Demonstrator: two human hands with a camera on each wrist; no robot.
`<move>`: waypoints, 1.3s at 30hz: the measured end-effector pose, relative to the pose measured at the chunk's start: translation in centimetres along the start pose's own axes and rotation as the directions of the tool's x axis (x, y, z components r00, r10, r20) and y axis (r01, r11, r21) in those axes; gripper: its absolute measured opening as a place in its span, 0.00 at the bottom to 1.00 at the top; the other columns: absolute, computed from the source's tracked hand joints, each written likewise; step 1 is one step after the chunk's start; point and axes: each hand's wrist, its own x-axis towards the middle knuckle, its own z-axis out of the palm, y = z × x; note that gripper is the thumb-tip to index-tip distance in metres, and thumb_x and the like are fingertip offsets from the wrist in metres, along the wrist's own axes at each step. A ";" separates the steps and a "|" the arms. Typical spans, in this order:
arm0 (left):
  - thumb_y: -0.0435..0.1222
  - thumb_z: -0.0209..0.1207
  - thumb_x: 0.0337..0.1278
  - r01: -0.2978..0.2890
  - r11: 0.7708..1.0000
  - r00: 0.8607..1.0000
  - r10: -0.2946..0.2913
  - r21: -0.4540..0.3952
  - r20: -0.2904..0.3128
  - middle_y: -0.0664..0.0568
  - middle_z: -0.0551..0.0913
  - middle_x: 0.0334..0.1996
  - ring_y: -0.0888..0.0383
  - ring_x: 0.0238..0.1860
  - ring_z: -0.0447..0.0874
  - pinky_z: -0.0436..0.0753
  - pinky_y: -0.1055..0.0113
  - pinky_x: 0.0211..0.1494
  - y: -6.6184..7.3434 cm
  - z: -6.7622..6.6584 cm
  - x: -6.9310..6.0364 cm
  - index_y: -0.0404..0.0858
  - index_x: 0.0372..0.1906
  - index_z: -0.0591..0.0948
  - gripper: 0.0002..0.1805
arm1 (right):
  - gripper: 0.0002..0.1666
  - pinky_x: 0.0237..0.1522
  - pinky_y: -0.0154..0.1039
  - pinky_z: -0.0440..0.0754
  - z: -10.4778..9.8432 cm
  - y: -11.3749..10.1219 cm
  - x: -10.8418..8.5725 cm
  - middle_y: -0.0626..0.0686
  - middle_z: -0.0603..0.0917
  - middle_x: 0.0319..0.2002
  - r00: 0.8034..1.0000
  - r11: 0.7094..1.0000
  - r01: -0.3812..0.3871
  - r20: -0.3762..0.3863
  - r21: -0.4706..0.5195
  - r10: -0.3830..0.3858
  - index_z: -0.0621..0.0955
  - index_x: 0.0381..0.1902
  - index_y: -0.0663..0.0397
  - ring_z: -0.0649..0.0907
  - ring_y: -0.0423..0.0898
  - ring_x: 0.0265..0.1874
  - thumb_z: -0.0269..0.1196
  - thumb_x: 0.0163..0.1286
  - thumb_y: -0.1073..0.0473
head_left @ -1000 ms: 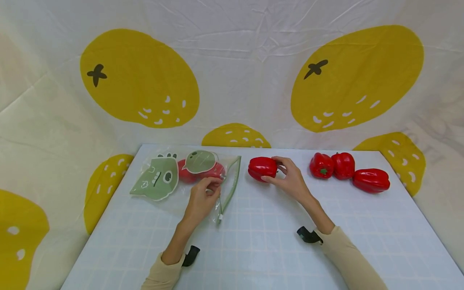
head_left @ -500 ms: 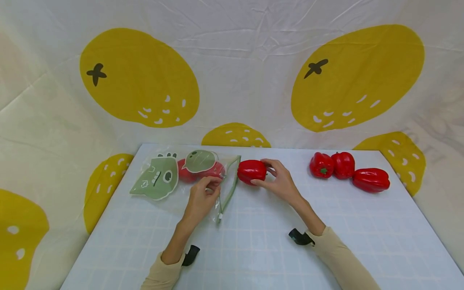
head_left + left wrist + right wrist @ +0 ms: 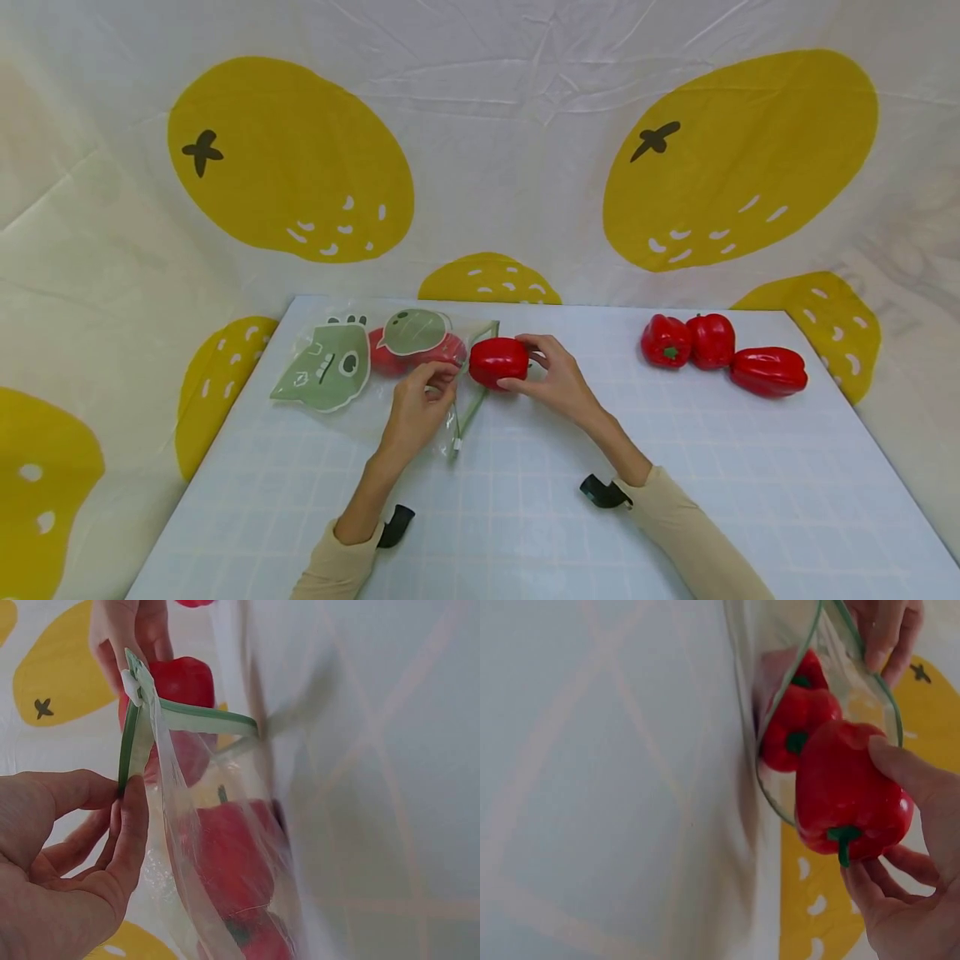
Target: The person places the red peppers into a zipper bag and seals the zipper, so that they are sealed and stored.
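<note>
At the mouth of the clear bag: a red bell pepper was held on its side, its green stem toward the right; whether any of it had crossed the green rim could not be told.
Right hand: held that pepper from the right, the thumb on its near side and the fingers on its far side.
Left hand: pinched that rim between thumb and fingers, and the mouth gaped toward the right.
Bagged peppers: two, also red, lay within the film, one to the left of the other, partly under green prints.
Loose peppers: three, all red, rested at far right; the left two sat side by side, and the third lay on its side just beside them, slightly nearer.
Table: white, with a pale grid, it carried the bag and the loose peppers.
Sleeves: beige, with a black device near each cuff.
Backdrop: whitish cloth with yellow fruit prints hung beyond the table.
</note>
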 end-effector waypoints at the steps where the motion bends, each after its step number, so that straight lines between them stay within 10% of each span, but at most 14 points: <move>1: 0.23 0.66 0.60 0.007 1.000 1.000 -0.007 0.006 0.002 0.44 0.86 0.42 0.51 0.40 0.84 0.89 0.60 0.47 0.0 0.0 0.0 0.33 0.47 0.84 0.11 | 0.41 0.62 0.59 0.79 0.3 -0.1 0.1 0.61 0.78 0.61 1.000 1.000 0.006 0.001 0.007 -0.006 0.74 0.66 0.65 0.78 0.58 0.60 0.79 0.57 0.63; 39: 0.27 0.64 0.66 -0.032 0.999 0.998 0.030 0.037 0.060 0.48 0.84 0.48 0.53 0.45 0.84 0.88 0.60 0.50 0.2 -0.3 -0.1 0.38 0.52 0.84 0.13 | 0.40 0.58 0.52 0.84 5.1 0.7 2.1 0.59 0.79 0.58 0.998 0.998 0.015 0.066 -0.060 -0.011 0.76 0.64 0.62 0.82 0.56 0.53 0.79 0.57 0.57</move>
